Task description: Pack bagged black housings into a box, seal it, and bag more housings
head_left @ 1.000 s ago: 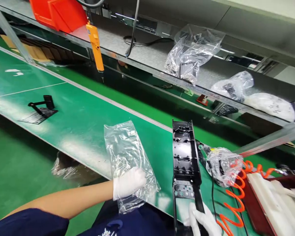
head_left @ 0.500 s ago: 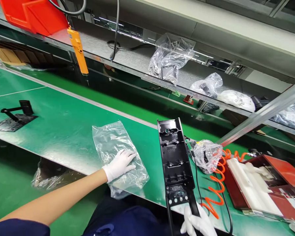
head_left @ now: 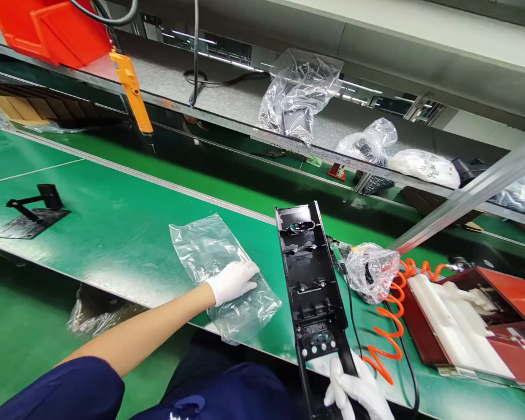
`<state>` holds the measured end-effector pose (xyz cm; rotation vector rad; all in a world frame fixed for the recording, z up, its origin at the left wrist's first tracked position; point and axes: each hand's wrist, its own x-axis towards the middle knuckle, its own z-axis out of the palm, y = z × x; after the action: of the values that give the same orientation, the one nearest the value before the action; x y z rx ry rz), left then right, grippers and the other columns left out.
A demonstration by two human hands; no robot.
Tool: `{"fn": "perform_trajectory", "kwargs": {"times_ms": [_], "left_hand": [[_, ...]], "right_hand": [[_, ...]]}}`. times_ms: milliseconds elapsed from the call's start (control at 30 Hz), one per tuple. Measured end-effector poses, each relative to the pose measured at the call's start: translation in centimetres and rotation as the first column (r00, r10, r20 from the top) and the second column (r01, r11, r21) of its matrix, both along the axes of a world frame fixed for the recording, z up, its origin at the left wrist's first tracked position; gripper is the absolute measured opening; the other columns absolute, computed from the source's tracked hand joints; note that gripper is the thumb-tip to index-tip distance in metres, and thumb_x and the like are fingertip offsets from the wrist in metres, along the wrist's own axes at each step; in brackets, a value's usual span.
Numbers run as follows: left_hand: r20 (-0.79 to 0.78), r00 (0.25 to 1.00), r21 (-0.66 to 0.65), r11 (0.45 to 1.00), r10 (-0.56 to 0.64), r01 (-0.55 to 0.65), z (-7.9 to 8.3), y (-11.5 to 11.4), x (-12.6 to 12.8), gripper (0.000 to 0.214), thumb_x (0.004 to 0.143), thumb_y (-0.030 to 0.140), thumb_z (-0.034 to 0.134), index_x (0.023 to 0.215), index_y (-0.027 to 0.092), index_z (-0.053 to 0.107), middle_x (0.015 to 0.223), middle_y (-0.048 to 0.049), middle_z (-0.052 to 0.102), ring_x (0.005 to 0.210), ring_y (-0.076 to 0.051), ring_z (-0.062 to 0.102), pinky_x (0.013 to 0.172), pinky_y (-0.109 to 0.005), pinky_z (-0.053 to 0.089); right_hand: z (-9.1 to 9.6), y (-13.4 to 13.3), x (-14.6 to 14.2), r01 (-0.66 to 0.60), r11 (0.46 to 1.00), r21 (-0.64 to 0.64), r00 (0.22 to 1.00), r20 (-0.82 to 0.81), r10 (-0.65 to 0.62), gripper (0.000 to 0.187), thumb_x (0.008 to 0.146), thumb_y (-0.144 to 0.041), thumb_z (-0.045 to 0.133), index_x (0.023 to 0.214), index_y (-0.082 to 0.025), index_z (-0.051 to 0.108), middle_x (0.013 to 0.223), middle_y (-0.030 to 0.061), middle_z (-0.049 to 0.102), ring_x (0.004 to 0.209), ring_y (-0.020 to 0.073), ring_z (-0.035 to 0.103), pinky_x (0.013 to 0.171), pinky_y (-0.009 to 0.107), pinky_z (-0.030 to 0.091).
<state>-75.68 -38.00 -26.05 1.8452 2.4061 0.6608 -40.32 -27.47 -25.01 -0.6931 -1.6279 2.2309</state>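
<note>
My left hand (head_left: 233,283), in a white glove, lies on a clear plastic bag (head_left: 210,248) on the green bench. Its fingers are stretched out over the film, pressing on it rather than wrapped round it. The bag looks flat, and its lower end reaches the bench's front edge. In my gloved right hand (head_left: 359,389) is a long black plastic housing (head_left: 311,274), gripped by the frame at its lower end. The housing is tilted, its ribbed inside facing me, with an oval cutout near the top and a row of round holes lower down.
A coiled orange air hose (head_left: 387,335) and a bundle in clear plastic (head_left: 371,271) lie right of the housing. Beyond is a red box (head_left: 429,326) with white foam. A yellow electric screwdriver (head_left: 132,92) hangs at upper left; a black stand (head_left: 37,214) is far left.
My left hand has moved right and slightly away from me, and the plastic bag has slid right with it. My right hand keeps hold of the black housing, which has barely moved.
</note>
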Motion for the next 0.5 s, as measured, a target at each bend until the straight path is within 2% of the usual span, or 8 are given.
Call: {"fn": "perform_trajectory", "kwargs": {"times_ms": [33,67,100,167,233,267,367,500], "left_hand": [[0.184,0.981,0.084,0.996,-0.058,0.043,0.7,0.2,0.8,0.034,0.089,0.033,0.064,0.119,0.016,0.064,0.124,-0.0157,0.067,0.114,-0.032,0.064,0.099,-0.05,0.05],[0.395,0.906,0.199,0.977,-0.151,0.076,1.6,0.5,1.7,0.048,0.09,0.041,0.063,0.131,0.018,0.057,0.134,-0.016,0.062,0.121,-0.031,0.061,0.102,-0.049,0.049],[0.585,0.767,0.324,0.943,-0.263,0.076,2.6,0.7,2.6,0.058,0.09,0.049,0.061,0.139,0.02,0.05,0.14,-0.0157,0.059,0.125,-0.03,0.059,0.104,-0.048,0.048],[0.794,0.396,0.497,0.868,-0.462,0.016,4.7,1.3,4.4,0.068,0.088,0.059,0.061,0.144,0.022,0.046,0.141,-0.0144,0.059,0.124,-0.029,0.06,0.101,-0.045,0.051],[0.848,0.11,0.528,0.846,-0.519,-0.075,6.4,1.7,6.1,0.065,0.084,0.055,0.069,0.138,0.021,0.054,0.137,-0.0131,0.063,0.12,-0.029,0.063,0.096,-0.04,0.054],[0.86,0.021,0.509,0.854,-0.51,-0.111,6.9,1.8,6.9,0.061,0.081,0.049,0.074,0.133,0.02,0.059,0.133,-0.0123,0.065,0.117,-0.028,0.065,0.094,-0.038,0.054],[0.875,-0.108,0.449,0.876,-0.471,-0.177,7.5,1.5,8.5,0.051,0.074,0.034,0.083,0.12,0.02,0.067,0.123,-0.0094,0.071,0.11,-0.026,0.068,0.09,-0.035,0.055],[0.862,-0.103,0.469,0.858,-0.497,-0.21,7.7,0.5,9.4,0.04,0.078,0.032,0.079,0.115,0.02,0.071,0.12,-0.0076,0.073,0.111,-0.024,0.068,0.093,-0.033,0.055]], "right_hand": [[-0.2,0.2,0.1,-0.016,1.0,0.004,1.0,-0.002,0.016,0.041,0.078,-0.055,0.07,0.079,-0.016,0.06,0.046,0.0006,0.048,0.051,0.0134,0.048,0.072,0.032,0.053],[-0.4,0.4,0.1,-0.033,0.999,0.01,0.999,-0.002,0.033,0.04,0.079,-0.055,0.069,0.08,-0.016,0.059,0.046,0.0007,0.048,0.051,0.0136,0.049,0.072,0.031,0.053],[-0.6,0.5,0.0,-0.051,0.999,0.015,0.999,0.001,0.051,0.04,0.08,-0.055,0.068,0.081,-0.016,0.059,0.046,0.0004,0.048,0.051,0.0134,0.048,0.072,0.031,0.053],[-1.0,0.7,-0.2,-0.068,0.998,0.015,0.998,0.007,0.068,0.04,0.081,-0.054,0.067,0.084,-0.015,0.058,0.045,-0.0016,0.046,0.048,0.0123,0.046,0.072,0.031,0.053],[-1.3,0.8,-0.6,-0.099,0.995,0.009,0.995,0.0,0.099,0.04,0.081,-0.054,0.066,0.085,-0.015,0.057,0.043,-0.0032,0.044,0.046,0.0119,0.045,0.071,0.031,0.053],[-1.4,0.8,-0.8,-0.105,0.994,0.004,0.995,-0.002,0.105,0.04,0.082,-0.054,0.066,0.086,-0.015,0.057,0.043,-0.0037,0.043,0.046,0.0121,0.046,0.072,0.031,0.054],[-1.3,0.8,-1.1,-0.112,0.994,0.005,0.993,0.026,0.112,0.042,0.082,-0.055,0.067,0.087,-0.015,0.057,0.047,-0.0033,0.046,0.048,0.0112,0.047,0.076,0.031,0.054],[-0.6,1.0,-0.7,-0.139,0.989,0.044,0.988,0.078,0.135,0.044,0.082,-0.059,0.067,0.082,-0.016,0.058,0.053,-0.0026,0.049,0.046,0.0083,0.042,0.078,0.032,0.054]]}}
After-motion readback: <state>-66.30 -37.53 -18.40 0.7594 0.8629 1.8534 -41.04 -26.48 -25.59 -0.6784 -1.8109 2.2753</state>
